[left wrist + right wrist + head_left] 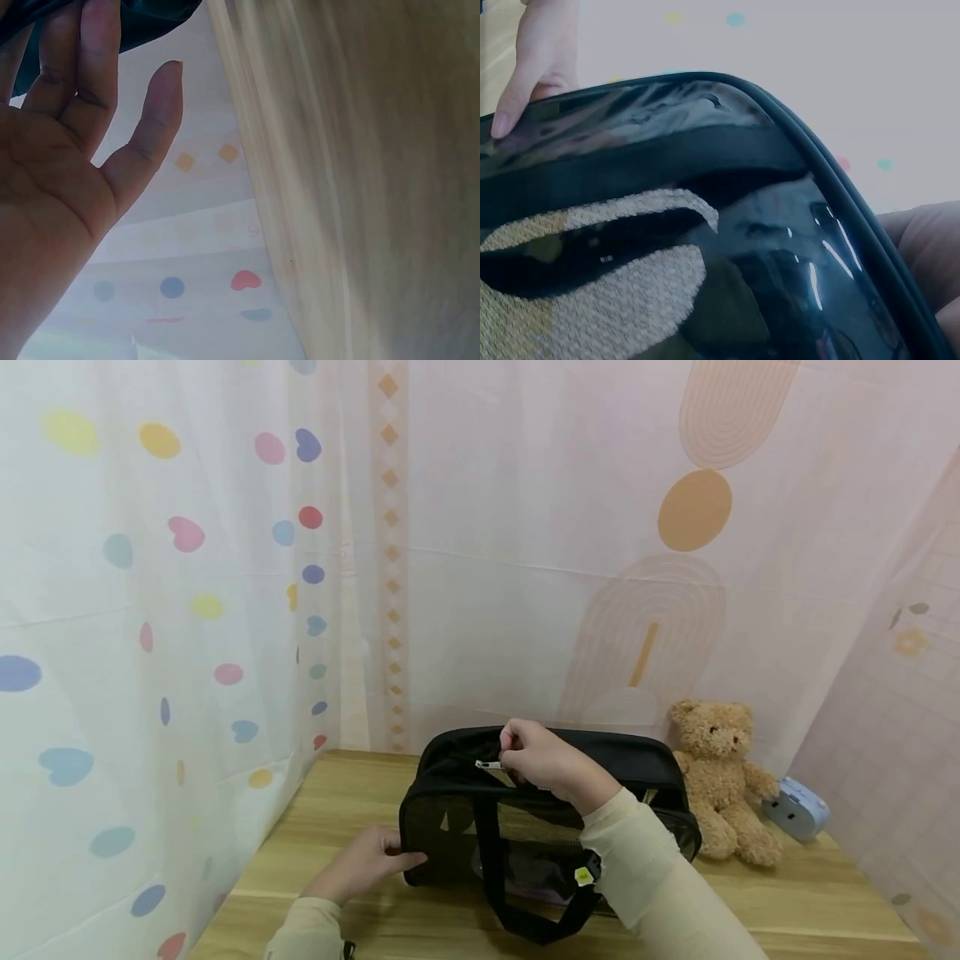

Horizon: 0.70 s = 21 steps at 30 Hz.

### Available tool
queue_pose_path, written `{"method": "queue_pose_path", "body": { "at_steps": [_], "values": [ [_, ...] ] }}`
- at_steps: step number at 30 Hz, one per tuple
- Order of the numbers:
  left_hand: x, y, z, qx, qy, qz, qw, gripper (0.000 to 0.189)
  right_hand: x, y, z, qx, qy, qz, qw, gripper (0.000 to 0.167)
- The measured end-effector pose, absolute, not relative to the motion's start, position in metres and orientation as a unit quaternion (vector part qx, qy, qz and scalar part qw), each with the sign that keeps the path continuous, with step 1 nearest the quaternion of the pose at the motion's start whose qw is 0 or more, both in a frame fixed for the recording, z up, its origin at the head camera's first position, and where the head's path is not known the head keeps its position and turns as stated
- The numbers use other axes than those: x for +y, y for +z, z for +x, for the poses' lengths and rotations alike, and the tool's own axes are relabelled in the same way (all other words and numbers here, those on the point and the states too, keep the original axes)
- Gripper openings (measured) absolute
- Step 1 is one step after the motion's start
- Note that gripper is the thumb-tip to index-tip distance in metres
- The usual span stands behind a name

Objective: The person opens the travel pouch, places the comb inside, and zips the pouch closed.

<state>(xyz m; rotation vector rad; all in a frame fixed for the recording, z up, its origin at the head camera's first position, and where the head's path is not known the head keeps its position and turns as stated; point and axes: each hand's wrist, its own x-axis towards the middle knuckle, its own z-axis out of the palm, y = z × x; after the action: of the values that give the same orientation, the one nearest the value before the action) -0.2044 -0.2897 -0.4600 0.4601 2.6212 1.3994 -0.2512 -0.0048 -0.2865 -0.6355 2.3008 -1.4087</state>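
Observation:
A black bag (450,827) with clear panels and black straps stands on a wooden table (330,793). My right hand (536,756) is on top of the bag, fingers curled and pinching the metal zipper pull (491,767). My left hand (371,860) rests with straight fingers against the bag's left end. In the left wrist view the left hand (67,157) has straight fingers touching the dark bag (142,19). The right wrist view shows the glossy bag (727,225) close up, with the left hand's fingers (532,75) at its far end.
A brown teddy bear (720,781) sits at the table's back right, with a small blue box (798,808) beside it. Patterned curtains (187,593) hang closely round the table's left, back and right sides.

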Motion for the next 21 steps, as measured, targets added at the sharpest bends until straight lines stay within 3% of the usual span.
{"method": "queue_pose_path", "body": {
  "at_steps": [10,21],
  "values": [
    [-0.291,-0.459,-0.204,0.869,0.467,0.151,0.067,0.029,0.009,-0.285,-0.252,0.822,-0.485,-0.233,0.188,0.016],
    [-0.288,-0.460,-0.206,0.861,0.484,0.136,0.076,0.029,0.028,-0.283,-0.252,0.843,-0.467,-0.223,0.146,0.017]
  ]
}}
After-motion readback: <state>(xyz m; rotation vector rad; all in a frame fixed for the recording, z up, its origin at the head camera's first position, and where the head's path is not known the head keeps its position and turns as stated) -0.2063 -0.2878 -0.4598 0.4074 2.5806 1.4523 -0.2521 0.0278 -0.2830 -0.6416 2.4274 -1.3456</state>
